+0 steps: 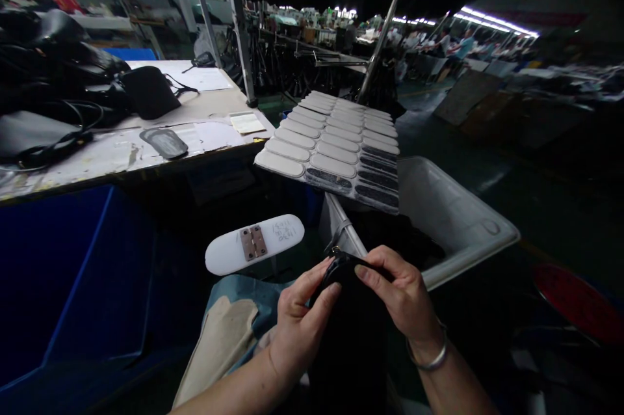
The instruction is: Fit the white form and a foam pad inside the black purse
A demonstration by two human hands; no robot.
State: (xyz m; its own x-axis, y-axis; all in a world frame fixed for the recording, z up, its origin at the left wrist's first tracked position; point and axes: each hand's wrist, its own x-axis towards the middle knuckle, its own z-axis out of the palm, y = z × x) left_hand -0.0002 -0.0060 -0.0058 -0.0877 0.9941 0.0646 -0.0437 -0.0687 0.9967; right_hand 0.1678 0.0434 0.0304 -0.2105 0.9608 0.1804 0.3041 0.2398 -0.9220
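Note:
My left hand (312, 301) pinches the left side of the top edge of a black bag (348, 324) between thumb and fingers. On the right side of that same edge, my right hand (397, 285) grips with thumb and fingertips; a silver bracelet (431, 358) circles that wrist. The bag's rim looks shiny, with a small brass-coloured bit (335, 250) at its top left. Its lower body is too dark to make out. Just beyond my hands, to the left, is a white oval board (285, 233) with a metal hinge (254, 242) on it.
A panel of long rounded pieces (336, 135), mostly pale, lies across a white bin (468, 220) holding dark material. At left, black bags (149, 91) and a dark oval piece (164, 142) rest on a worktable (214, 132). A blue bin (104, 259) stands below. People work far back.

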